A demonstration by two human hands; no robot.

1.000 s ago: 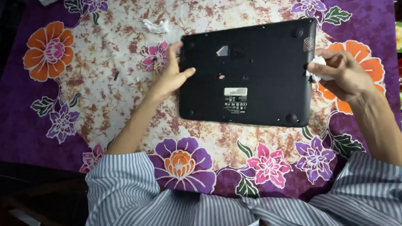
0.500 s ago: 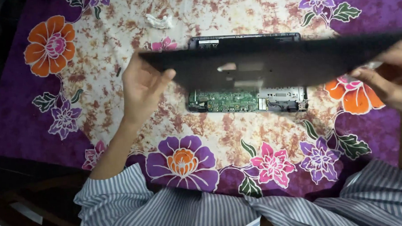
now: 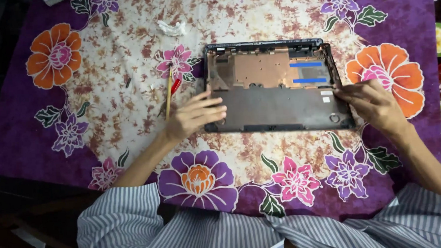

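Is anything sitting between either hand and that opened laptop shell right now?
Nothing visible does. The left hand already rests its fingers on the left edge of the laptop shell, and the right hand touches its right edge. The brush lies beside the shell, left of it, out of the way.

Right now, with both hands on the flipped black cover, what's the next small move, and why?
Probably let go: the black plastic laptop bottom cover lies flat, inside up, on the floral cloth, left hand and right hand at its edges.

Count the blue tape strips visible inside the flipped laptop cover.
2. Both sit on the copper-coloured upper right of the laptop cover: upper blue strip and lower blue strip just beneath. None seem hidden, though hands cover both edges.
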